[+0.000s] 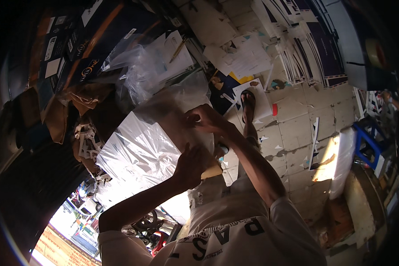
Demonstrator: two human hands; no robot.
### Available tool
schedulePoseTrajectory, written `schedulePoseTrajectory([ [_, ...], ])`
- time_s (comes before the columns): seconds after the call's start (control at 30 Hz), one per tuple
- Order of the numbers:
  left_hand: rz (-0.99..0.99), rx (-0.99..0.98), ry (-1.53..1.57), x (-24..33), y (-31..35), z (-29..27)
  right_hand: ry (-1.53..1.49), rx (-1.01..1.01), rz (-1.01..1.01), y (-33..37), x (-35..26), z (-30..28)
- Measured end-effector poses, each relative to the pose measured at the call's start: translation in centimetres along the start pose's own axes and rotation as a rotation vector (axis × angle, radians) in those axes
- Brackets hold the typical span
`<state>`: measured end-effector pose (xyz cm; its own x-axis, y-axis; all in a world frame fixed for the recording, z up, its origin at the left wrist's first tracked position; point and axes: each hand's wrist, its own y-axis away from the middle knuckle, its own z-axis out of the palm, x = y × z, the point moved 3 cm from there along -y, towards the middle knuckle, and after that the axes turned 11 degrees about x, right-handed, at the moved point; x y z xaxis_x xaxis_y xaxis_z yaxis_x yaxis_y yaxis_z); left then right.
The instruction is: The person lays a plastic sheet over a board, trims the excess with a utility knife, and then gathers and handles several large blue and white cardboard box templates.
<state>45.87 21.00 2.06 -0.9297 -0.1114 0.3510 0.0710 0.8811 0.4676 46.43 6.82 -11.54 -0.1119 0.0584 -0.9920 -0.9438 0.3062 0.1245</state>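
A brown, flat piece, possibly a sheet or packet, lies between my hands over a white bundle wrapped in shiny clear plastic. My left hand grips its near side with the thumb raised; beside it a tan edge sticks out. My right hand is at the far side, its fingers curled together in a pinch. What that pinch holds is too dark and blurred to make out. Crumpled clear plastic lies just beyond my hands, next to white paper sheets with a pen on them.
Dark printed cartons stand at the far left. Tall stacks of printed sheets rise at the far right. Paper scraps litter the tiled floor around my sandalled foot. A blue plastic stool is at the right; a bright doorway opens lower left.
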Motion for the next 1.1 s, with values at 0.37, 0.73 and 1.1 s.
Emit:
schedulePoseTrajectory([
  [0.37, -0.057, -0.089, -0.304, 1.9, -0.7, 0.7, 0.424, -0.033, -0.078, 2.8, 2.9, -7.2],
  [0.73, -0.247, -0.248, -0.472, 0.2, -4.5, 1.4, -0.731, 0.486, 1.001, 5.9, 5.9, -5.8],
  [1.1, -0.066, -0.293, -0.768, 1.6, -5.8, -1.1, -0.369, 0.927, 0.661, 2.0, 11.1, -17.0],
])
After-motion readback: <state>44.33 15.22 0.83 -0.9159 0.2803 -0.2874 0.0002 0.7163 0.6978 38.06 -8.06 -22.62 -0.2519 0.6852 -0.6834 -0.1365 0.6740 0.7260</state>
